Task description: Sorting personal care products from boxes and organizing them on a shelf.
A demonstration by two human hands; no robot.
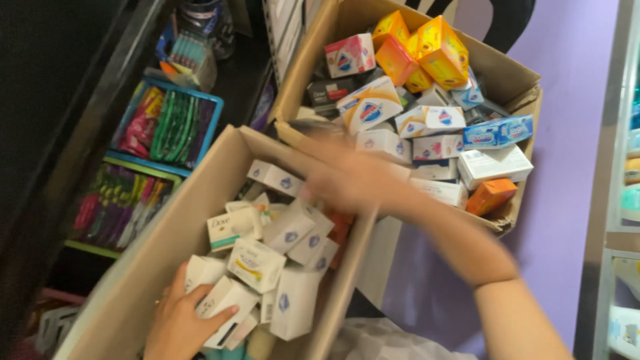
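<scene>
Sorting of small soap cartons between two cardboard boxes is judged to be in hand. The left hand, at the lower left of the frame, is closed around a white carton at the near end of the near box, thumb laid over its top. The right hand, at frame centre, is smeared by motion above the far rim of that box; whether it is open, shut or loaded cannot be told. The far box, upper right, is filled with mixed cartons, orange cartons heaped at the back. The next move is judged to call for a clean pick or drop across the shared rim without toppling the loose pile. Hidden or unclear: the right fingertips, the carton layers underneath, the near box's lower corner cut off by the frame edge, and the packets in the blue tray at upper left, too small to identify.
</scene>
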